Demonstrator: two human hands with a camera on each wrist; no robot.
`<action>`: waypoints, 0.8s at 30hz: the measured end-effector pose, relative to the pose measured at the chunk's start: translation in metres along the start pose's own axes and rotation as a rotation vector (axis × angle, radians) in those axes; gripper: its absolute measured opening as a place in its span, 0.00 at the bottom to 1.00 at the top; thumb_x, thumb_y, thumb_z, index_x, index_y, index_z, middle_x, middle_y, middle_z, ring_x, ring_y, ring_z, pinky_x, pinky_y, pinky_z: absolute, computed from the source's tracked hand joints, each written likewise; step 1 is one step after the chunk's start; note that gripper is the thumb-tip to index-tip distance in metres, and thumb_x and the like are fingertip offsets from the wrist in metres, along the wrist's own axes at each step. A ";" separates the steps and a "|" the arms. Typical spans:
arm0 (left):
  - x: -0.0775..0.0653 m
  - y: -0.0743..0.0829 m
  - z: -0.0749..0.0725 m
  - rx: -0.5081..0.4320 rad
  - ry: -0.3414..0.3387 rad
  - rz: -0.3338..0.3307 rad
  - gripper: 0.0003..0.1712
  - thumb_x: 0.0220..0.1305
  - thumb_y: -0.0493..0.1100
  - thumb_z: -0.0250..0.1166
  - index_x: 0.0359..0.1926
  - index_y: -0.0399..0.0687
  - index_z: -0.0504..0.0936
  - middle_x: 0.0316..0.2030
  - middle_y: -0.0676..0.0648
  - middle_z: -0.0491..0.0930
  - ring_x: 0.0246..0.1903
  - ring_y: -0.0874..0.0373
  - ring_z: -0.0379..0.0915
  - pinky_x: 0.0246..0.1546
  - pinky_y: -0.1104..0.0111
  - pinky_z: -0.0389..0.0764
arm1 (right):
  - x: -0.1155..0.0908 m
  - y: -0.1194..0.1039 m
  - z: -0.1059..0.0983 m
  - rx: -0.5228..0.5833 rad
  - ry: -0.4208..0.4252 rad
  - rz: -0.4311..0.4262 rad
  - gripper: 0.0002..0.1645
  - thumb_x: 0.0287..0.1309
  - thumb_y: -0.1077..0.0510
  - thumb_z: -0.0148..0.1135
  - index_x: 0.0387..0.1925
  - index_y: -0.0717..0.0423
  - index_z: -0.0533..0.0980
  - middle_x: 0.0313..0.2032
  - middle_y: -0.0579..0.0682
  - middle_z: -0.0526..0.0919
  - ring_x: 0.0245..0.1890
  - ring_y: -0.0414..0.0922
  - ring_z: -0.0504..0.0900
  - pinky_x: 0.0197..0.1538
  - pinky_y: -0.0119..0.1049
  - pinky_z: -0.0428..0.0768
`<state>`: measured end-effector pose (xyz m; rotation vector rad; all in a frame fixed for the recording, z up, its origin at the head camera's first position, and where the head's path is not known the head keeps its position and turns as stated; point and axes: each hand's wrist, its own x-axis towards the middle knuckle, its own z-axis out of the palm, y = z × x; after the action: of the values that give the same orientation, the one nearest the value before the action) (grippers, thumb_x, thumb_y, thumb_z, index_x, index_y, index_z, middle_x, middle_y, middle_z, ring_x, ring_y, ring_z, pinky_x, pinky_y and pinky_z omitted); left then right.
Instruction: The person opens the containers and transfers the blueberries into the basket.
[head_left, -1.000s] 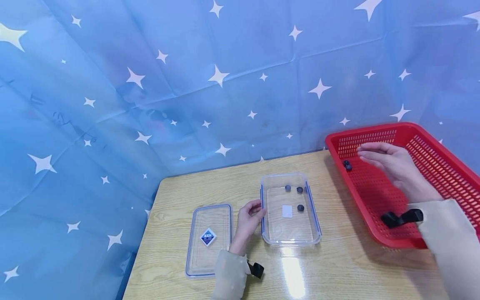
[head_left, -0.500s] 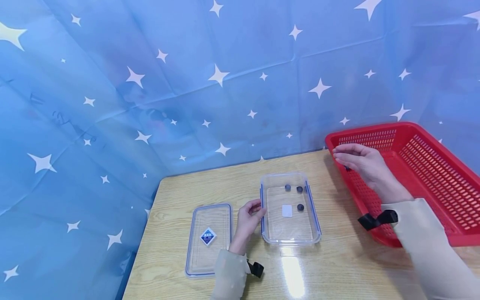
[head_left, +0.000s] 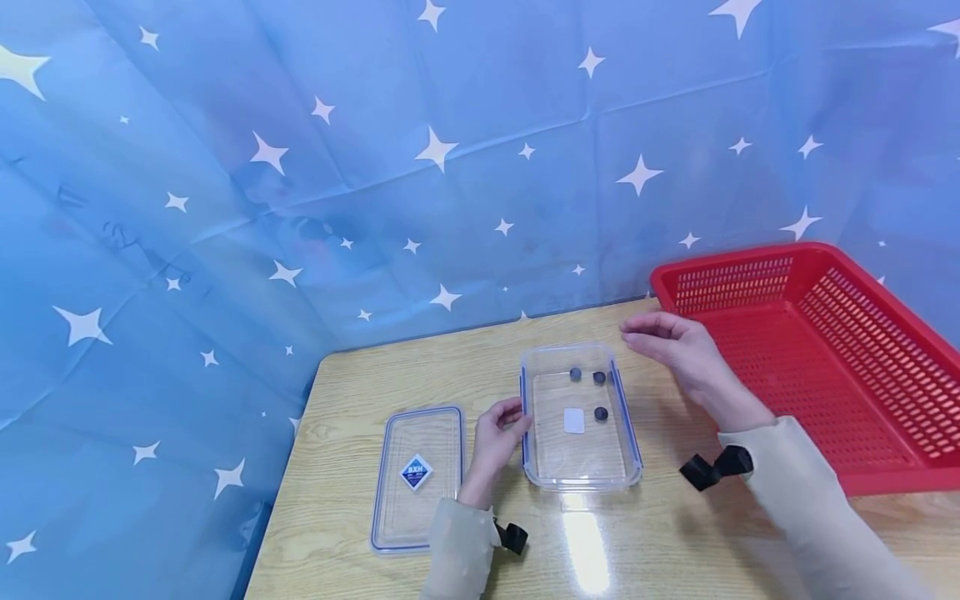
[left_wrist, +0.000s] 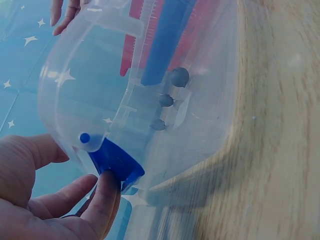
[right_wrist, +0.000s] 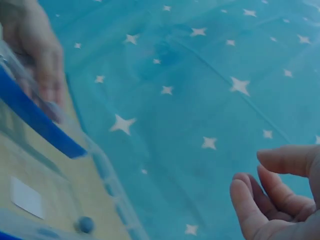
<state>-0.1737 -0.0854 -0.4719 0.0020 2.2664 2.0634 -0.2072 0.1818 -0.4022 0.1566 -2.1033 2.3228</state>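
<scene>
Right hand (head_left: 686, 358) has moved from the red basket (head_left: 900, 482) towards the clear box (head_left: 581, 482), which contains dark balls (head_left: 601, 413).
Left wrist view: left hand (left_wrist: 60, 202) pinches the box's blue clip (left_wrist: 117, 162); right wrist view: right hand half-curled, any hold unclear.

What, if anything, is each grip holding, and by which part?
The left grip holds the clear container by the blue latch on its left side. Whether the right grip holds anything, I can't tell.
</scene>
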 end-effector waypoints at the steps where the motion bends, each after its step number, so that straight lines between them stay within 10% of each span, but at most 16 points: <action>1: -0.001 0.001 0.000 -0.002 0.001 -0.003 0.20 0.57 0.27 0.60 0.50 0.21 0.72 0.47 0.29 0.75 0.44 0.47 0.73 0.42 0.77 0.76 | -0.002 0.003 0.004 -0.016 -0.005 -0.002 0.07 0.57 0.62 0.63 0.39 0.52 0.80 0.35 0.38 0.84 0.38 0.33 0.80 0.42 0.22 0.77; 11: 0.000 -0.001 0.001 -0.006 0.002 0.007 0.19 0.56 0.27 0.60 0.50 0.22 0.73 0.47 0.28 0.74 0.45 0.43 0.73 0.43 0.76 0.76 | -0.020 0.034 0.039 -0.118 0.076 0.007 0.19 0.58 0.62 0.62 0.48 0.71 0.73 0.35 0.37 0.81 0.37 0.32 0.78 0.43 0.23 0.76; 24: 0.001 -0.001 0.000 -0.024 0.001 0.013 0.19 0.56 0.26 0.60 0.50 0.21 0.72 0.47 0.27 0.74 0.45 0.42 0.72 0.41 0.78 0.76 | -0.025 0.065 0.064 -0.291 0.167 -0.017 0.13 0.53 0.72 0.61 0.42 0.73 0.76 0.40 0.65 0.80 0.34 0.33 0.77 0.36 0.21 0.76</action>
<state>-0.1747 -0.0851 -0.4731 0.0151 2.2482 2.0972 -0.1820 0.1136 -0.4625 -0.0211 -2.3075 1.9150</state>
